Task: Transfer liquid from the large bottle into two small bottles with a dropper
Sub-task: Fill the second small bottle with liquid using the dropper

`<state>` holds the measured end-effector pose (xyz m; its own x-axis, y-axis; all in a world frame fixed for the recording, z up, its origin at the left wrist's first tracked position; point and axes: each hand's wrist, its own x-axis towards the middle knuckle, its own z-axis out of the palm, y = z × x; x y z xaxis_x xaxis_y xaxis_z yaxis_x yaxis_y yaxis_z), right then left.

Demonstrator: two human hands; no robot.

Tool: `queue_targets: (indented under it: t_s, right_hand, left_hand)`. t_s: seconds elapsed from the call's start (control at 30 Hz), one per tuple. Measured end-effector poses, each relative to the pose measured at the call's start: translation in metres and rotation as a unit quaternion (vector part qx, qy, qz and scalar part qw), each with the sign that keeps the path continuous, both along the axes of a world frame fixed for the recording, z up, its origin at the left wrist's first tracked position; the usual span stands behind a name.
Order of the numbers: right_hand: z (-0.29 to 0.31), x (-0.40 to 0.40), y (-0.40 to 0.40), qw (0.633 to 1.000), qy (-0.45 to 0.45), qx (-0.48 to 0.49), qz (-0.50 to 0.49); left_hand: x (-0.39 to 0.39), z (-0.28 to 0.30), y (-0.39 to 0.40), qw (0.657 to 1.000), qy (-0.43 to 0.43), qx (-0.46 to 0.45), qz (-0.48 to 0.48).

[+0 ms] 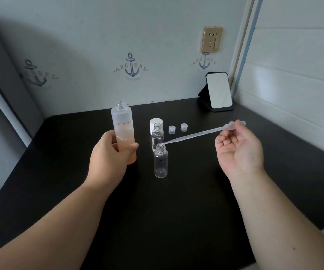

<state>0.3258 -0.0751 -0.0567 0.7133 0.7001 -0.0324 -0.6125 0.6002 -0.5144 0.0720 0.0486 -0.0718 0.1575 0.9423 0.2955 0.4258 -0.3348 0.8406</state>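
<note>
My left hand [108, 154] grips the large frosted bottle [122, 125], uncapped, upright on the black table [176, 211], with orange liquid in its lower half. My right hand [239, 147] pinches the bulb end of a clear plastic dropper [196, 134]. The dropper slants down to the left and its tip sits at the mouth of the near small clear bottle [160, 162], which stands open. A second small clear bottle [157, 136] stands open just behind it.
A white cap [156, 122] stands behind the small bottles. Two small clear caps [172, 129] [184, 127] lie to its right. A small mirror on a black stand [218, 90] sits at the table's back right corner, by the wall.
</note>
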Motion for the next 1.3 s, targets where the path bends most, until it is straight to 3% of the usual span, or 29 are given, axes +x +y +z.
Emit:
queue_targets:
  t_s: [0.2, 0.3, 0.4, 0.53, 0.7, 0.87, 1.1, 1.3]
  right_hand:
    - [-0.001, 0.002, 0.0, 1.0, 0.001, -0.002, -0.004]
    - [-0.001, 0.002, 0.0, 1.0, -0.003, -0.007, 0.0]
    - [-0.001, 0.003, 0.0, 1.0, 0.0, -0.011, -0.001]
    - [-0.002, 0.002, 0.001, 1.0, 0.003, -0.012, -0.001]
    - [-0.002, 0.002, 0.0, 1.0, 0.0, -0.016, -0.005]
    - [-0.002, 0.002, 0.001, 1.0, -0.004, -0.013, -0.003]
    - [-0.003, 0.003, 0.001, 1.0, -0.007, -0.012, -0.002]
    - [-0.002, 0.002, 0.001, 1.0, -0.005, -0.02, -0.011]
  left_hand:
    - [-0.001, 0.001, -0.001, 1.0, -0.001, -0.008, -0.015]
    - [-0.005, 0.004, -0.007, 0.996, -0.087, -0.007, -0.027]
    - [-0.013, 0.01, -0.017, 0.989, -0.131, 0.073, 0.013]
    - [-0.017, 0.014, -0.035, 0.976, -0.093, 0.19, -0.043]
    - [-0.005, 0.013, -0.041, 0.969, 0.049, 0.138, -0.201]
    - [0.006, 0.005, -0.038, 0.963, 0.133, 0.077, -0.221]
    - [0.01, 0.002, -0.032, 0.96, 0.154, 0.069, -0.224]
    - [0.002, 0.006, -0.033, 0.963, 0.122, 0.086, -0.224]
